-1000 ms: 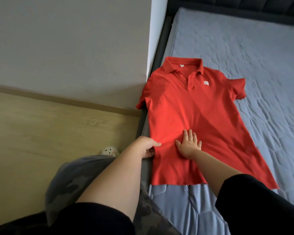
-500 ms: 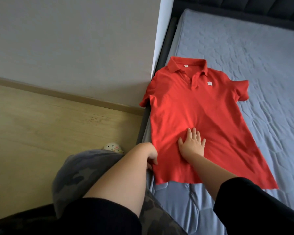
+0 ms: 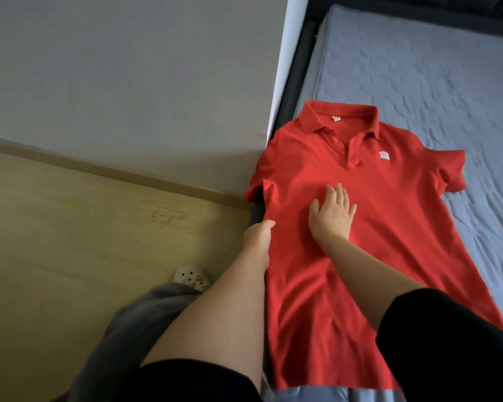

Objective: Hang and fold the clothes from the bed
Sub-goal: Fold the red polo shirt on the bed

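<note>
Both my hands have slid far along the red polo shirt (image 3: 389,227), flat on the bed's (image 3: 418,68) left edge. Right hand (image 3: 331,213) presses it, fingers spread; left hand (image 3: 257,236) at its left seam, grip hidden. Smoothed, I judge: fold next.

Mattress (image 3: 433,68) beyond shirt (image 3: 389,242) open; wall (image 3: 128,82) crowds left edge, gap seemingly narrow.

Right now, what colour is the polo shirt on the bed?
Plain red polo shirt, head view.

A home bedroom: a bed (image 3: 418,68) with a quilted blue cover and dark headboard, beside a plain wall (image 3: 128,82) and wooden floor (image 3: 70,242).
</note>
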A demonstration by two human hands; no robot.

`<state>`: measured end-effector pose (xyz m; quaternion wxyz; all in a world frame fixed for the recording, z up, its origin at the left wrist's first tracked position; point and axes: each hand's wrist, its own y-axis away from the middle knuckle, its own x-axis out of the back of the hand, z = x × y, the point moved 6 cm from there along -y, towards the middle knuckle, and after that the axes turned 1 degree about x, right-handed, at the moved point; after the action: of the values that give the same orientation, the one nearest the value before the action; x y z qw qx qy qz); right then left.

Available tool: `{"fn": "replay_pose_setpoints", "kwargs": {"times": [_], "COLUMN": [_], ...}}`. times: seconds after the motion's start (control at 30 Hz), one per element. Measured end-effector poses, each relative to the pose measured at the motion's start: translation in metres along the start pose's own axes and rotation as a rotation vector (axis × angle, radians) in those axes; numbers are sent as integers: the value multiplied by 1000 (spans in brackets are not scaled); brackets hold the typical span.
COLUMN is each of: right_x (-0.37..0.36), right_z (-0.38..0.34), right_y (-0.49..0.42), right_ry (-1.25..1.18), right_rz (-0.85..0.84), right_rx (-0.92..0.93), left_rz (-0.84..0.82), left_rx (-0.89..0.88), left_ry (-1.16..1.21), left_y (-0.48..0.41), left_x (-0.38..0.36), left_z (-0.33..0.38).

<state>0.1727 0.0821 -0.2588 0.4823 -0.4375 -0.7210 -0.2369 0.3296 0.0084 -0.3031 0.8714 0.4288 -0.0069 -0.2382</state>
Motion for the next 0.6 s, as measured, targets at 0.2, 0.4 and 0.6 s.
{"fn": "replay_pose_setpoints", "kwargs": {"times": [0.2,0.4,0.6], "right_x": [-33,-34,-35], "right_z": [13,14,15], "right_y": [10,6,6], "right_ry": [80,88,91], "right_rz": [57,96,111], "right_rx": [22,13,14], "left_rz": [-215,-216,67], "left_rx": [57,22,-44], "left_ry": [440,284,265], "left_y": [-35,-62,-101], "left_x": [-11,-39,-21], "left_z": [33,66,83]}}
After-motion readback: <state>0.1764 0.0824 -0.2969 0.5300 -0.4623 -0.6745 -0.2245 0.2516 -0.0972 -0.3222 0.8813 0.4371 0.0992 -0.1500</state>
